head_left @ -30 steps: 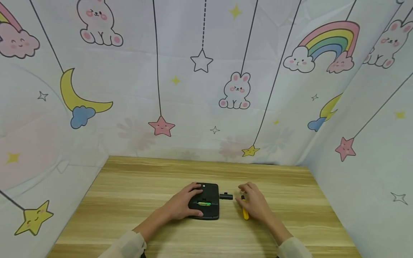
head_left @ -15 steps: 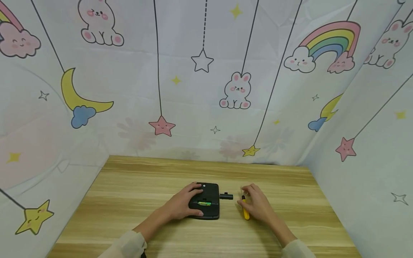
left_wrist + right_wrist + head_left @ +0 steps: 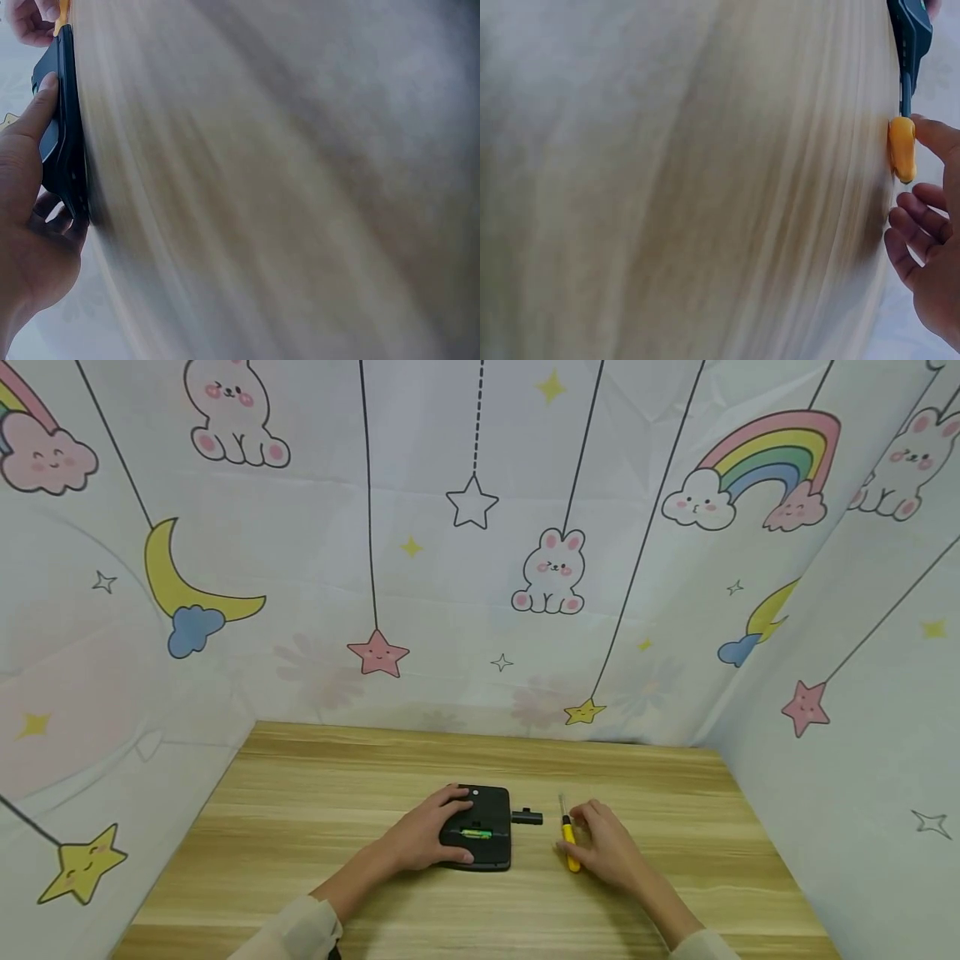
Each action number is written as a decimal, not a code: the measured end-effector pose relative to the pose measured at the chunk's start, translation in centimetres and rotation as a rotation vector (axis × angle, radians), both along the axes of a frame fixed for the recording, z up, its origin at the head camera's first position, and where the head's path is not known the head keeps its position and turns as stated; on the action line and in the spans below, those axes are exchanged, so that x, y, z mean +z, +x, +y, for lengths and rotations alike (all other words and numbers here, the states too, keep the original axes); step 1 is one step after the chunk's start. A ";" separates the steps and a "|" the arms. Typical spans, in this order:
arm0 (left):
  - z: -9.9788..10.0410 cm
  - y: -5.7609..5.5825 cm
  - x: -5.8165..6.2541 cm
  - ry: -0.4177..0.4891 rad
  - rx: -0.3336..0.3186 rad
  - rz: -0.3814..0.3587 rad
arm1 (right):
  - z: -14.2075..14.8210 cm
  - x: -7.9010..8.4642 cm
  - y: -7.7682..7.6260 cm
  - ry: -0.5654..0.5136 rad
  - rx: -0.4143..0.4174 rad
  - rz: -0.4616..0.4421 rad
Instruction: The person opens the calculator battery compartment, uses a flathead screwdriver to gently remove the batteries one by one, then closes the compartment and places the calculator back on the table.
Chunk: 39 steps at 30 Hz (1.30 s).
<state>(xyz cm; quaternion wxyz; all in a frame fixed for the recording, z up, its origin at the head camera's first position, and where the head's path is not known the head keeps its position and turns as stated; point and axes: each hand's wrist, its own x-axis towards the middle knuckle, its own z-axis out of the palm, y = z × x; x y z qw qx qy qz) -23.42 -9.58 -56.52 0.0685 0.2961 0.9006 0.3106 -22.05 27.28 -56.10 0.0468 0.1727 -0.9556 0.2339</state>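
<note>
A black calculator (image 3: 493, 806) lies with its back up on the table, and a green battery (image 3: 477, 833) shows in its uncovered compartment. My left hand (image 3: 416, 837) grips the calculator's left side, with the thumb on its near part and the fingers over the far part. To the right lies a small black battery cover (image 3: 527, 817). Beyond it is a screwdriver (image 3: 568, 843) with a yellow handle, its thin shaft pointing away from me. My right hand (image 3: 611, 850) is beside the screwdriver; in the right wrist view the thumb is at the handle (image 3: 903, 148) and the other fingers are loosely bent, holding nothing.
The wooden table (image 3: 337, 768) carries these things near its middle. A white cloth backdrop (image 3: 435, 585) with cartoon prints stands behind the table and along both sides.
My right hand has loosened from the screwdriver and drawn back to the right and nearer, showing more of the shaft and handle. The left hand and the calculator have stayed put.
</note>
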 end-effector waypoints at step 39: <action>0.0 -0.1 -0.1 0.000 -0.001 0.003 | -0.7 0.5 0.1 0.046 -0.101 -0.041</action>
